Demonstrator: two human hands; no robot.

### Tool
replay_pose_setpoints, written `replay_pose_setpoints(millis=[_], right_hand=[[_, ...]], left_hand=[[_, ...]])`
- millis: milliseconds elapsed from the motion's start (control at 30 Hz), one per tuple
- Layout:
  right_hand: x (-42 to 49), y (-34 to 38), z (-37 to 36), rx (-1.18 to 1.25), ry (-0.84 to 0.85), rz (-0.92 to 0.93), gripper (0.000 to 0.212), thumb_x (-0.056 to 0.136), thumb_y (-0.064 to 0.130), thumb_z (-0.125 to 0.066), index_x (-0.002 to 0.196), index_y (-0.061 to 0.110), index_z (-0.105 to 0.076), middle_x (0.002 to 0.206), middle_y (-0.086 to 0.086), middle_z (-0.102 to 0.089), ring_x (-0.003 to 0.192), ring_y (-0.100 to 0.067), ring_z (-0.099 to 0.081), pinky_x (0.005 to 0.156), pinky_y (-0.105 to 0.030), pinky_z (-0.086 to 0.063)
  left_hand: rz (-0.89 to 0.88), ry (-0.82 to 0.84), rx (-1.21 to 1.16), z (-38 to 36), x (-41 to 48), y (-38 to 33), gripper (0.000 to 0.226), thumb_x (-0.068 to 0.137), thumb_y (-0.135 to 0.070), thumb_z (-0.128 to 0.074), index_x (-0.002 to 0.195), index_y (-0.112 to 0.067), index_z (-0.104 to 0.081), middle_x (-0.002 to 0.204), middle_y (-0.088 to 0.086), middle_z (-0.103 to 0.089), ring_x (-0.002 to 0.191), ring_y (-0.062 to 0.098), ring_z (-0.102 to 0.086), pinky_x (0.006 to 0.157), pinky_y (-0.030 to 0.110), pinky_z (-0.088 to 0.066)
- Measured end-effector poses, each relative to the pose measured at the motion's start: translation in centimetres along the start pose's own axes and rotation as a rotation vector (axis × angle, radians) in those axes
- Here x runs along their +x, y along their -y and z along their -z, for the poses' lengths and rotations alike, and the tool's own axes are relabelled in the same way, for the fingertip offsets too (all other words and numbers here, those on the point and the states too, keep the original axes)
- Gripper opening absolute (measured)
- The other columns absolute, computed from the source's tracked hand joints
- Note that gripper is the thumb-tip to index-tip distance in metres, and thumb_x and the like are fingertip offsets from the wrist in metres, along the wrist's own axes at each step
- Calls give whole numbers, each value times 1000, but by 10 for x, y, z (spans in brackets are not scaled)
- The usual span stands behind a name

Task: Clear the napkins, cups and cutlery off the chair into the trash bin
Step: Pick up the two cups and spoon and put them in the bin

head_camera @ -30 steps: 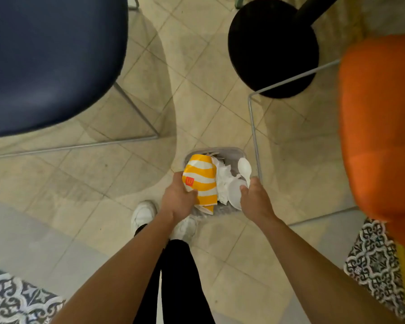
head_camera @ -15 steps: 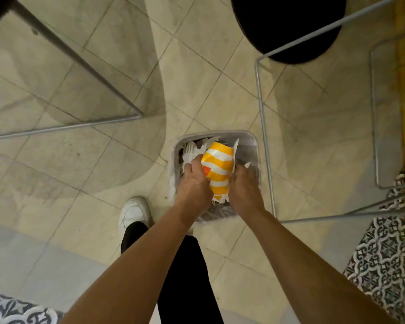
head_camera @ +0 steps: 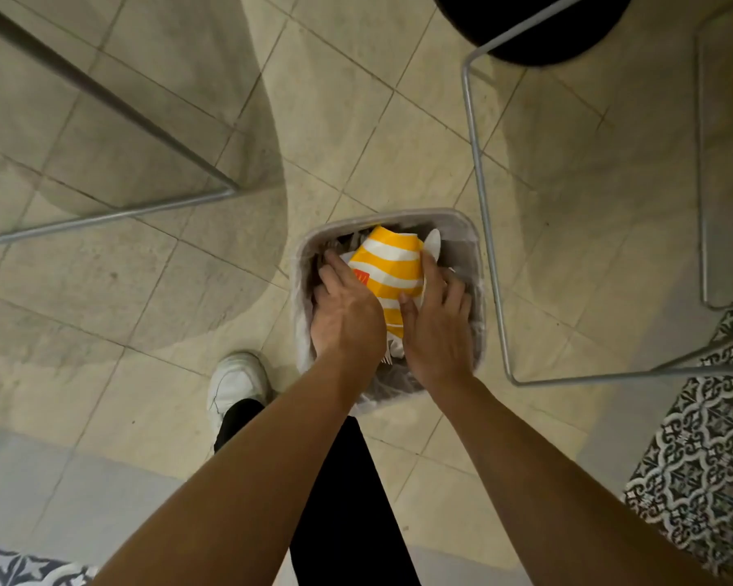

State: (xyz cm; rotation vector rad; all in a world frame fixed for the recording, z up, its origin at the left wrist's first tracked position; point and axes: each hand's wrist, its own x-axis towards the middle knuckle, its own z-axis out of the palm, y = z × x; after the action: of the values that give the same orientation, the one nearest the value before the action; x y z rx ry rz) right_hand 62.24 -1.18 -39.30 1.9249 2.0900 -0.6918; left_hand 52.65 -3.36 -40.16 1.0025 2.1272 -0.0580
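A grey trash bin (head_camera: 398, 215) with a clear liner stands on the tiled floor in front of my feet. A yellow-and-white striped paper cup (head_camera: 388, 268) lies tilted inside it, on top of white napkins and plastic cutlery. A white plastic spoon (head_camera: 433, 244) pokes up behind the cup. My left hand (head_camera: 348, 315) is inside the bin and grips the cup's left side. My right hand (head_camera: 436, 327) rests with spread fingers against the cup's right side and the napkins beside it.
A metal chair frame (head_camera: 485, 247) stands just right of the bin, and another chair's leg bar (head_camera: 102, 217) lies to the left. A black round table base (head_camera: 534, 44) is at the top. My white shoe (head_camera: 235, 382) is beside the bin. Patterned tiles (head_camera: 703, 450) lie at the right.
The striped cup has gone deeper into the bin and both hands have followed it down. My right hand's fingers have spread. The camera has come closer to the bin.
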Motion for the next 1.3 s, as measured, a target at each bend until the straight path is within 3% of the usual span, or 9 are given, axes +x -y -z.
replay_pose_setpoints(millis=[200, 333, 400, 533, 767, 933, 1067, 1300], right_hand=[[0, 3, 3, -46, 36, -39, 50, 97, 38, -39, 143, 22, -28, 144, -9, -33, 130, -30, -28, 103, -44, -30], [-8, 7, 18, -41, 14, -27, 44, 97, 35, -40, 137, 17, -38, 143, -11, -34, 132, -29, -29, 107, -41, -29], [-12, 11, 26, -51, 3, -35, 42, 97, 35, -41, 133, 15, -41, 142, -10, -35, 132, -28, -31, 105, -41, -32], [-21, 20, 46, -52, -22, -30, 40, 96, 35, -43, 130, 14, -42, 139, -9, -39, 127, -28, -37, 100, -42, -36], [-30, 41, 84, 46, -26, 23, 42, 92, 38, -50, 127, 14, -47, 133, -7, -42, 123, -25, -40, 97, -40, -37], [-41, 61, 114, 56, -39, 83, 42, 91, 36, -52, 126, 12, -48, 128, -9, -46, 119, -26, -42, 94, -38, -36], [-43, 82, 144, 49, -8, 106, 42, 92, 38, -48, 131, 21, -45, 134, -2, -42, 126, -22, -36, 103, -37, -32], [-53, 116, 187, 60, -43, 185, 49, 93, 36, -47, 139, 20, -38, 140, -1, -38, 130, -20, -32, 105, -35, -24]], left_hand=[[2, 86, -43, 11, -2, 1, 71, 92, -14, -40, 142, 10, 3, 143, 25, -20, 127, 38, -33, 103, 39, -34], [-102, 41, -33, 24, -14, 5, 60, 91, -5, -23, 141, 13, 3, 147, 28, -15, 126, 38, -30, 105, 39, -28], [-111, 5, -139, 34, -19, 8, 58, 93, -4, -28, 144, 9, -2, 146, 24, -21, 124, 33, -32, 104, 35, -27], [-98, -19, -317, 64, -35, 7, 63, 92, -12, -50, 146, -5, -17, 143, 16, -32, 132, 26, -30, 106, 30, -28], [-125, -110, -320, 106, -59, 4, 45, 92, -10, -49, 135, -15, -38, 135, 9, -43, 119, 25, -44, 94, 30, -37], [-159, -121, -274, 138, -76, 6, 45, 89, -16, -55, 132, -14, -41, 126, 10, -48, 112, 27, -46, 90, 34, -41], [-198, -161, -227, 169, -89, 7, 54, 87, -25, -59, 136, -16, -38, 129, 8, -47, 116, 27, -44, 93, 32, -37], [-246, -222, -243, 222, -108, 11, 57, 87, -21, -59, 139, -15, -35, 135, 10, -44, 123, 27, -39, 98, 28, -28]])
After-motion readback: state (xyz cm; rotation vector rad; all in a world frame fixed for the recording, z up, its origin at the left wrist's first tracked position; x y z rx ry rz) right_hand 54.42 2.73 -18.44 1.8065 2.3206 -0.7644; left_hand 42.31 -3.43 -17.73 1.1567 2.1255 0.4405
